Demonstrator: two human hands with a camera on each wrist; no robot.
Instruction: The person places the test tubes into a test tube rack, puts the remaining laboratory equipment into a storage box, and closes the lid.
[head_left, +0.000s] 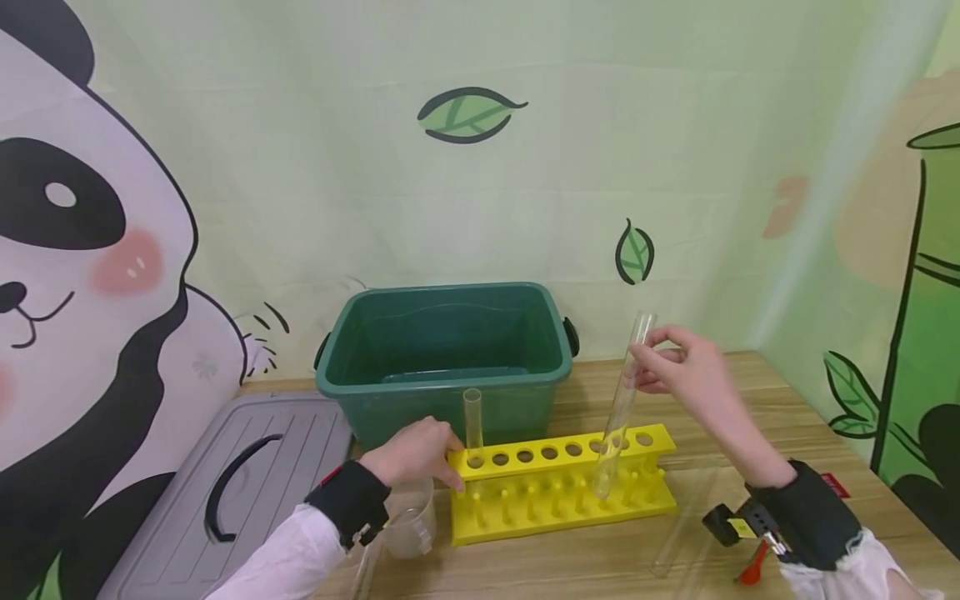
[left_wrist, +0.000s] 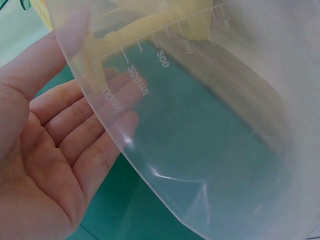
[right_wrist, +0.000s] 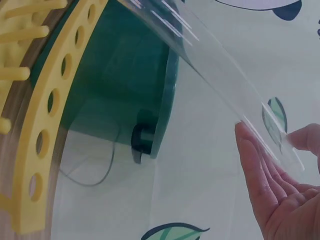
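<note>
In the head view, my right hand (head_left: pixel 686 362) pinches a clear glass test tube (head_left: pixel 621 408) near its top between thumb and fingers. The tube slants down in front of the right half of a yellow test tube rack (head_left: pixel 562 521). At the rack's left end, my left hand (head_left: pixel 416 450) holds the edge with thumb in front and fingers behind. Another test tube (head_left: pixel 473 417) stands upright in the leftmost hole. A clear plastic beaker (head_left: pixel 411 525) sits below the left wrist; its graduated wall (left_wrist: pixel 200 100) partly covers the left fingers in the left wrist view.
Behind the rack stands a green tub (head_left: pixel 450 400) with black handles. A grey lid (head_left: pixel 247 492) lies at the left. Loose glass tubes (head_left: pixel 678 525) rest on the wooden table at the right, near a small red object (head_left: pixel 752 568). A printed cloth hangs behind.
</note>
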